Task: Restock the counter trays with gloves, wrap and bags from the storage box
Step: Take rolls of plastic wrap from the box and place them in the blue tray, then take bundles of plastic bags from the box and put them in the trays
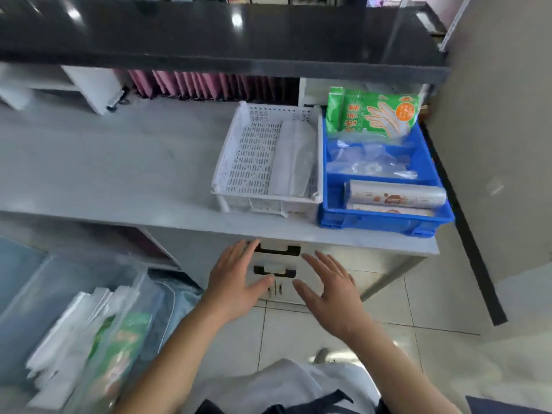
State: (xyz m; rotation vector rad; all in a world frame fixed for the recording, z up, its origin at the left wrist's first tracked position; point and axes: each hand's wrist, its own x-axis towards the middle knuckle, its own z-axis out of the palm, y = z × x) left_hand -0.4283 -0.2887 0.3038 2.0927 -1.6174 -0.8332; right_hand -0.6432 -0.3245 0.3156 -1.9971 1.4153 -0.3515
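Head view puts you between loads: on the bench [119, 162], the blue tray [385, 218] holds gloves [370, 115] and wrap [394, 196]. Left hand [236, 282] and right hand [331, 289] hover spread, empty; reach next into the storage box [44, 294] for bags [74, 324].

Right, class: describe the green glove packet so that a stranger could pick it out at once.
Find the grey counter, then the blue tray at its right end, beside the white basket. The glove packet leans at the tray's far end: the only bright green thing there, printed with hands.
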